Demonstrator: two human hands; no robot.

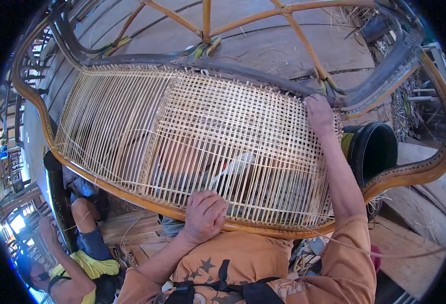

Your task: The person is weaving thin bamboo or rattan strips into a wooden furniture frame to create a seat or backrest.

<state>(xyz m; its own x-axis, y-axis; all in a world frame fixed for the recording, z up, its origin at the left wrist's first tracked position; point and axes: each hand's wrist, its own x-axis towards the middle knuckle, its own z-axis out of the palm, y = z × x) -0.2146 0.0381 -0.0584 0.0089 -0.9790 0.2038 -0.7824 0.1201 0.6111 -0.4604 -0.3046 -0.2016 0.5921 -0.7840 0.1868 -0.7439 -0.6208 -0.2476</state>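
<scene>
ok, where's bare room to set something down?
Mostly bare: grey boards between the bamboo poles and the dark rail; wooden planks right of the orange sleeve.
Crowded: tight weave beside the right hand; strip scraps beyond the black bucket.

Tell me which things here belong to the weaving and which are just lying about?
Part of the job:
- woven panel, partly criss-crossed
- curved wooden frame around it
- left hand at the near edge
- right hand at the far edge

Probably just lying about:
- dark bucket beside the panel
- loose scraps on the floor
</scene>
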